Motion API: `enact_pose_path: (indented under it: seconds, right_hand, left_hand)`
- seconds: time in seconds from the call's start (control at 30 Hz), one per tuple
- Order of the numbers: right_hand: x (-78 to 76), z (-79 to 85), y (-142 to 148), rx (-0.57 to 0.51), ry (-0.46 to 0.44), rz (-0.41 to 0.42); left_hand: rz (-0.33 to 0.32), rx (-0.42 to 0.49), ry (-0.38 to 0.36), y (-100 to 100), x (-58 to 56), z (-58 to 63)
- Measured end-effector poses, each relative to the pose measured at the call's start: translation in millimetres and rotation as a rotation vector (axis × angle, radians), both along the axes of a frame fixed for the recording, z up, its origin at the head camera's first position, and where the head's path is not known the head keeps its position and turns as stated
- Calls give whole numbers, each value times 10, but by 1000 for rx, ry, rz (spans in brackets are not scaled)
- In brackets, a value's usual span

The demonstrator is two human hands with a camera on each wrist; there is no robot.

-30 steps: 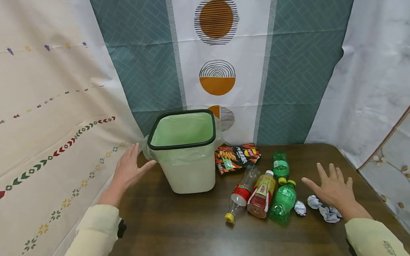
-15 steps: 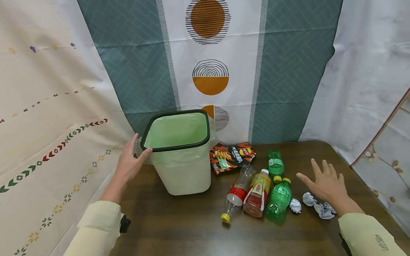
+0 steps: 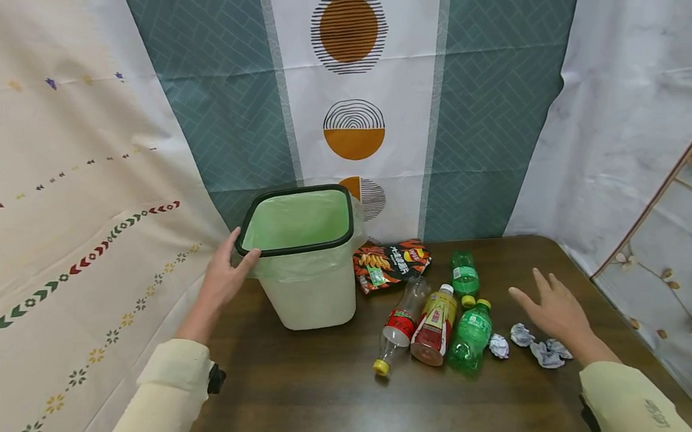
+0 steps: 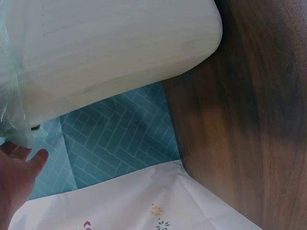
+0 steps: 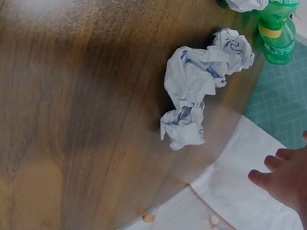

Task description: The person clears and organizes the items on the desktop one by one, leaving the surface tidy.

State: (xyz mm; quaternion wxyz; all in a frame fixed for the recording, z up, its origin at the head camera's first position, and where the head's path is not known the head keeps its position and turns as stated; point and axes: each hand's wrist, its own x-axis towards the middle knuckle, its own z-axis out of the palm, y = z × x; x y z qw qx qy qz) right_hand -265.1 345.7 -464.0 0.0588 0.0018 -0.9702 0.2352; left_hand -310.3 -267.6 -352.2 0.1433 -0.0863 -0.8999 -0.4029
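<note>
A pale trash bin (image 3: 311, 300) with a black rim and a clear plastic liner (image 3: 295, 270) stands at the table's left. My left hand (image 3: 222, 280) is at the bin's left rim corner, thumb and fingers spread against it; in the left wrist view the fingertips touch or nearly touch the liner. Hovering at the right, my right hand (image 3: 561, 314) holds nothing, its fingers extended. Below and beside it lie several crumpled papers (image 3: 546, 354). Further left are a green bottle (image 3: 472, 336), a second green bottle (image 3: 464, 276), a yellow-labelled bottle (image 3: 434, 324) and a red-labelled cola bottle (image 3: 401, 326).
A black and red snack bag (image 3: 392, 264) lies between the bin and the bottles. The brown wooden table (image 3: 335, 400) ends at patterned cloth on the left, back and right. A teal and white curtain (image 3: 216, 102) hangs behind.
My left hand has moved up to the bin's rim and now meets it. My right hand has stayed near the papers, shifting only slightly. The head view has turned a little right.
</note>
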Motion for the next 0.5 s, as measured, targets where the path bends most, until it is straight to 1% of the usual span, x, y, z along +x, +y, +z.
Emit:
enact_pose_path:
  seconds: [0.13,0.3,0.5]
  right_hand:
    - [45,16,48,-58,-19,-3]
    - [123,34,120,-98,16,-6]
    - [182,-16,197,-141,53,-14]
  left_hand:
    - [2,4,-8,21,-3,-4]
    - [1,15,-29,41,-3,0]
    - [1,41,-59,25,6,-16]
